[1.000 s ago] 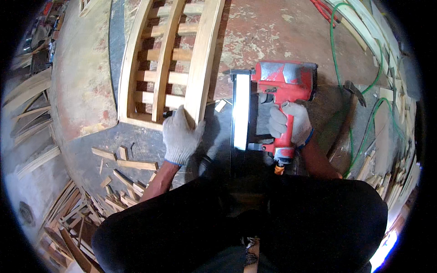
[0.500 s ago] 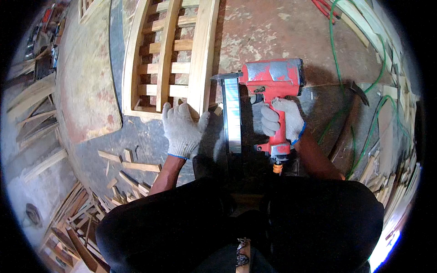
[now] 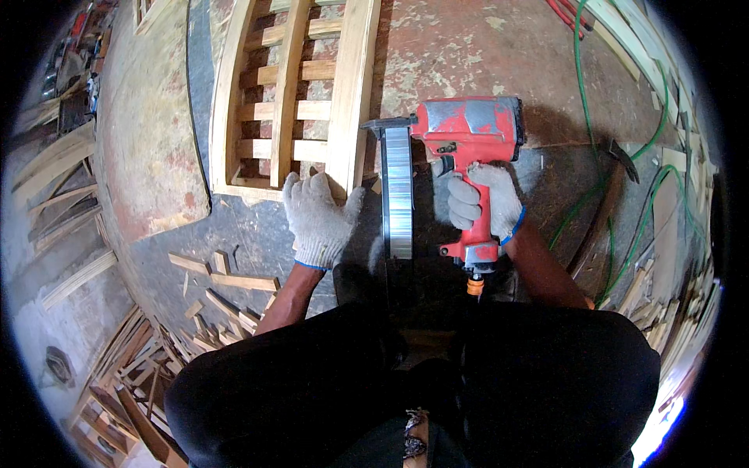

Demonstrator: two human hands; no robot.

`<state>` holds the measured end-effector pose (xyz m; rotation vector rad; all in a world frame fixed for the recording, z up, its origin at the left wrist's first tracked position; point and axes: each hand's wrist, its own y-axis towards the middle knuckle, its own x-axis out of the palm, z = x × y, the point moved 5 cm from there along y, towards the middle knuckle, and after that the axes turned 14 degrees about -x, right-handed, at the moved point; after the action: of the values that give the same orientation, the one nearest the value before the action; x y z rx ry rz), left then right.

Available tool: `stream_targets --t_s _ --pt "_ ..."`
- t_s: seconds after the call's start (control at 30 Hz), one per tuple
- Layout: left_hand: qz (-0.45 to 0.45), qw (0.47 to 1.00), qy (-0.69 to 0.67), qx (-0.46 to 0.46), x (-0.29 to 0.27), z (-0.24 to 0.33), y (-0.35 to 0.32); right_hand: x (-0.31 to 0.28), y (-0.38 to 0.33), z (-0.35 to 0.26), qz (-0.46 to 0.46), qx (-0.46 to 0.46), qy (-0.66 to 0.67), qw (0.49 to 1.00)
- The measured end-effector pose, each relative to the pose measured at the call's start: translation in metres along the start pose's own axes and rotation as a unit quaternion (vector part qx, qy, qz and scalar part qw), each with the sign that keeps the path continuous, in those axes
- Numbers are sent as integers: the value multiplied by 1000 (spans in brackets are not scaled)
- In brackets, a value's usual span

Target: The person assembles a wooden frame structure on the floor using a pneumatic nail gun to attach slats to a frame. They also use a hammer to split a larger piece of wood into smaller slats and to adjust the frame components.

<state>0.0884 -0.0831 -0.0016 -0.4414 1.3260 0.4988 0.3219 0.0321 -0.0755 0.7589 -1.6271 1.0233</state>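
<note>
My right hand point(image 3: 495, 199), in a pale knit glove with a blue cuff, is wrapped round the handle of a worn red nail gun point(image 3: 468, 129). The gun's nose points left, and its long silver magazine point(image 3: 399, 195) hangs down toward me. Just left of the nose lies a slatted wooden frame point(image 3: 349, 101) with crosspieces and a lengthwise middle strip. My left hand point(image 3: 321, 218), gloved alike, rests with fingers spread at the frame's near end. Its fingertips touch or nearly touch the end rail; the exact contact cannot be told.
Wood offcuts point(image 3: 243, 281) lie on the dark floor at left, near a larger scrap pile point(image 3: 140, 374). At right are a hammer point(image 3: 622, 160), a green air hose point(image 3: 581, 70) and stacked strips point(image 3: 686, 312). A flat worn board point(image 3: 152, 132) lies left of the frame.
The frame's near end sits slightly farther from me. My left hand has shifted a little to the right. The nail gun has barely moved in my right hand.
</note>
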Motion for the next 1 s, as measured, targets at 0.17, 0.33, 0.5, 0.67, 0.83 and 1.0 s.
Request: stream_targets --t_s 0.17,0.33,0.5,0.67,0.83,1.0 --pt "28 999 13 12 2 -7 0 3 -5 -4 25 -15 -34 999" --pt "1 1000 24 7 -4 -1 0 11 -16 3 12 -13 -42 999" --pt "-201 971 -34 -126 -25 -20 27 11 -25 17 14 41 -46 998" --pt "-188 981 3 -53 -10 -9 107 4 -36 23 17 68 -41 997" --pt "-243 966 85 -10 -2 21 139 8 -37 27 54 85 -64 993" --pt "-170 975 142 1 9 24 141 0 -34 26 41 87 -55 994"
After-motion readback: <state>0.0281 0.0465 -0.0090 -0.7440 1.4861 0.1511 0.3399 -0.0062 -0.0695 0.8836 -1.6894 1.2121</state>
